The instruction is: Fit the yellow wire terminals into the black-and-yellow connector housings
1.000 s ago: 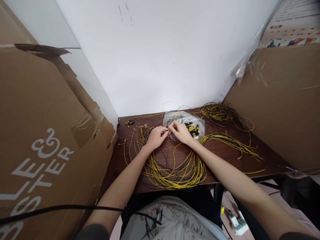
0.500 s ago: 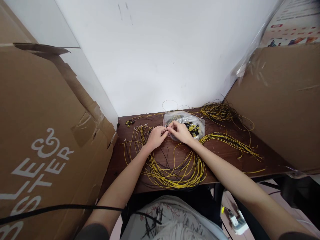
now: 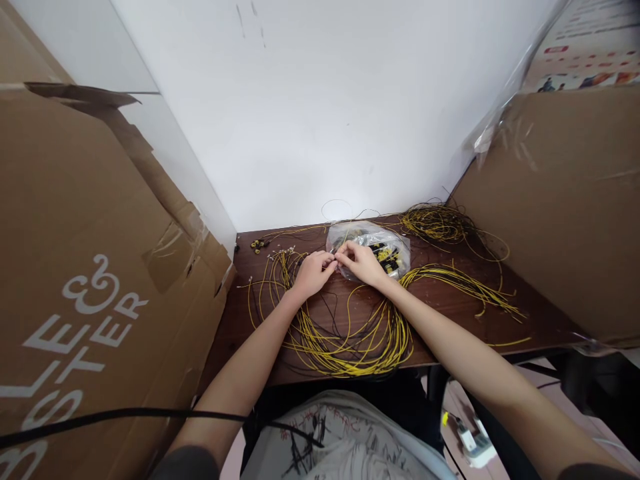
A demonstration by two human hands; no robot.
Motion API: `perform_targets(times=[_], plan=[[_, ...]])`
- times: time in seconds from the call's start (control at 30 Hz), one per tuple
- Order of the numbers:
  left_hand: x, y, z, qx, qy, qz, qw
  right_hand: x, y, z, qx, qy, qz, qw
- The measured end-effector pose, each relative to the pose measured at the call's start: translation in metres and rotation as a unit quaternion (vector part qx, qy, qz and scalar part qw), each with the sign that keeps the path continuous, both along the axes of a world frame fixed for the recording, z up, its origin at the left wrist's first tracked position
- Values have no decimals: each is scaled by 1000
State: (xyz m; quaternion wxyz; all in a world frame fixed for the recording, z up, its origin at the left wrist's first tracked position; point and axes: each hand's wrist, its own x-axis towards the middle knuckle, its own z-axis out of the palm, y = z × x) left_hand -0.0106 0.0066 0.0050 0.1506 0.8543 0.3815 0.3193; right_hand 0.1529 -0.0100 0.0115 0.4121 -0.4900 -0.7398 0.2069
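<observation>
My left hand [image 3: 313, 273] and my right hand [image 3: 361, 261] meet fingertip to fingertip over the table. Both are closed in a pinch. A thin wire [image 3: 346, 233] runs up from the right fingertips and loops against the wall; the small piece between the left fingertips is too hidden to name. Just behind and partly under my right hand lies a clear plastic bag [image 3: 403, 248] of black and yellow connector pieces. Below the hands curves a big bundle of yellow and black wires [image 3: 350, 367], with small metal-looking ends near my left hand.
A tangled wire coil [image 3: 435, 223] lies at the back right of the brown table [image 3: 450, 313]. Several small yellow and black pieces [image 3: 257, 245] sit at the back left. Cardboard boxes [image 3: 90, 220] [image 3: 560, 213] flank the table, and a white wall [image 3: 310, 120] stands behind. A black cable [image 3: 125, 414] crosses my left forearm.
The hands stay together in nearly the same place. The thin wire loop above them has shifted slightly to the left.
</observation>
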Motion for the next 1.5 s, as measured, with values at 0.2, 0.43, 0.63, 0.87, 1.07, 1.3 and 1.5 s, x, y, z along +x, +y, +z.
perform_targets(times=[0.2,0.43,0.63,0.87,1.07,1.3,1.5], plan=[[0,1,0,1,-7,-6,1000,0,1,-2,14,-23,-17,999],[0,0,1,4,-1,-5,1000,0,1,-1,4,13,-11,1000],[0,0,1,7,-1,2,1000,0,1,-1,6,-20,-11,1000],[1,-1,1,8,2,-4,1000,1,1,-1,8,17,5,1000],[0,-1,2,6,6,-2,1000,1,1,0,0,-4,1,1000],[1,0,1,3,8,1,1000,0,0,0,7,9,0,1000],[0,-1,1,5,7,3,1000,0,1,0,3,-29,-11,1000]])
